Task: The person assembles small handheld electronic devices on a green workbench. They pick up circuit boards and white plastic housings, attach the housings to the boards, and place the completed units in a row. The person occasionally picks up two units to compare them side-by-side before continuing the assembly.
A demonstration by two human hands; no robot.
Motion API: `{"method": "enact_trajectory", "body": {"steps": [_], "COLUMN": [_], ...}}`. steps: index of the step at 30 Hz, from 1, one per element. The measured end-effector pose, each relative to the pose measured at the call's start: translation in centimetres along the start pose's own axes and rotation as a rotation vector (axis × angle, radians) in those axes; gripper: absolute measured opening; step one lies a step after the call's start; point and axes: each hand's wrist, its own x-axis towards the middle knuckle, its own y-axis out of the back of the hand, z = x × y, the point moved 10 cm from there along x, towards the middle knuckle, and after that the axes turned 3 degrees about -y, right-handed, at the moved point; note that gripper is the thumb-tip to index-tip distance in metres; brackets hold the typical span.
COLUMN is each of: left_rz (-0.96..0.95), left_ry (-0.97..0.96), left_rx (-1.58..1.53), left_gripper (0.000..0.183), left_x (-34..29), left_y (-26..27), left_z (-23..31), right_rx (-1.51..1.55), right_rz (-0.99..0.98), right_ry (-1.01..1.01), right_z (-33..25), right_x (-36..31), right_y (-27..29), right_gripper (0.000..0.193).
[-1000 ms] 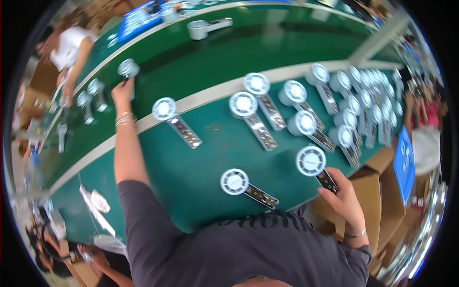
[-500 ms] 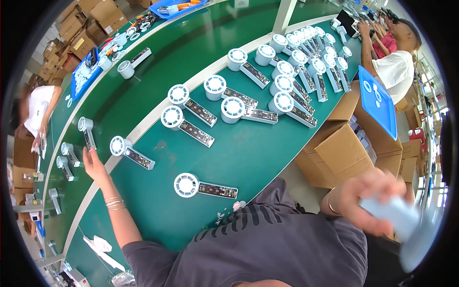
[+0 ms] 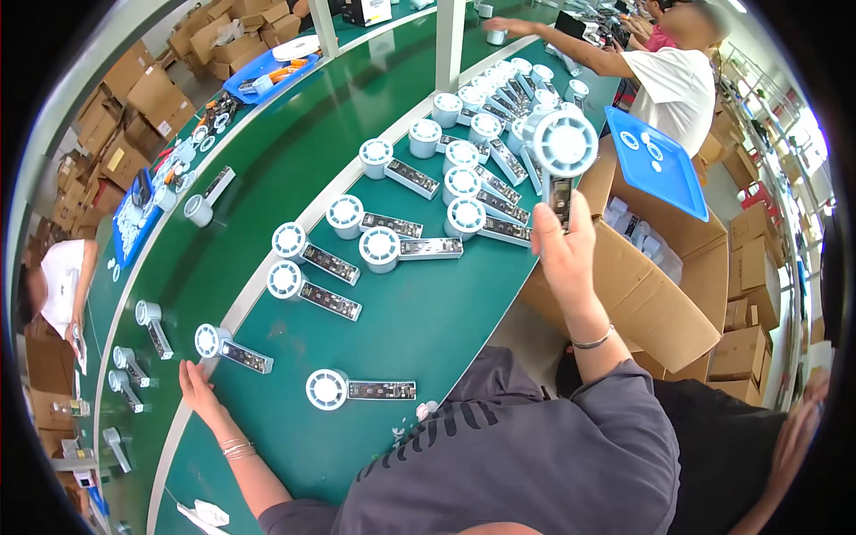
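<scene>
My right hand (image 3: 566, 254) is closed round the handle of a pale blue handheld fan (image 3: 564, 147), held up with its round slotted head on top. A circuit board shows in the handle, partly covered by my fingers. This fan is in front of the group of similar fans on the green table. My left hand (image 3: 201, 397), fingers stretched and holding nothing, is at the table's pale edge rail. Just beyond its fingertips lies another fan (image 3: 234, 349); whether they touch I cannot tell. A single fan (image 3: 357, 390) lies closer to me, its circuit board facing up.
Several fans (image 3: 464, 183) crowd the far right of the table. A cardboard box (image 3: 651, 294) with a blue tray (image 3: 655, 165) on it stands at the right. Beyond the rail, a green belt (image 3: 259, 169) carries several fans. Co-workers sit at far right, left and lower right.
My right hand has swung from the lower right up to the fan group, with the fan upright in it. My view has shifted; my left hand is now closer to the fan at the rail.
</scene>
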Motion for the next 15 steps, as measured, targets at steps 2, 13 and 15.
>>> {"method": "enact_trajectory", "body": {"steps": [2,13,15], "left_rz": [-0.047,-0.143,-0.159], "left_ry": [0.03,-0.075,-0.082], "left_rx": [0.027,0.149,0.169], "left_gripper": [0.052,0.09,0.091], "left_x": [-0.7,-8.2,-7.8], "left_y": [-0.7,-6.0,-6.0], "left_z": [0.7,6.8,6.2], "right_rx": [0.022,0.23,0.256], "right_rz": [-0.011,-0.336,-0.341], "right_ry": [-0.053,-0.225,-0.269], "right_z": [1.4,3.7,4.0], "right_x": [-0.2,-1.9,-1.8], "right_y": [-1.1,-9.3,-9.5], "right_gripper": [0.018,0.026,0.025]}}
